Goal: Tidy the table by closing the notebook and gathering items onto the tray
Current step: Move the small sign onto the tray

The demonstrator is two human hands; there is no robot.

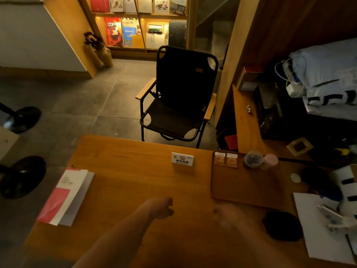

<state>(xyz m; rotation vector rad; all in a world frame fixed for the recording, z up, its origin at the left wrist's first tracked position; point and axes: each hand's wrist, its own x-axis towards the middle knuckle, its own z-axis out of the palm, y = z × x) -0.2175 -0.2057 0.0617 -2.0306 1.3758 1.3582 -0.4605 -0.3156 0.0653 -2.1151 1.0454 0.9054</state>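
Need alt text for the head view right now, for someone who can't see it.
Two bare hands, left and a blurred right, hover empty over a wooden table. A closed notebook lies far left; a wooden tray right holds two packets and two cups.

The room is dim and warm; only the bookshelf (139, 26) is lit. The right hand (229, 215) is blurred, and the edges bend.

Worktop (125, 182): warm-toned wood, smooth, faint sheen. Tray (245, 192), right of centre: matching wood, matt. Notebook (66, 196), lower left: paper, pink and white cover, slightly glossy. Chair (179, 97), upper centre: black cloth on dark metal tubing, wooden armrests. Floor (81, 97): grey, matt tiles.
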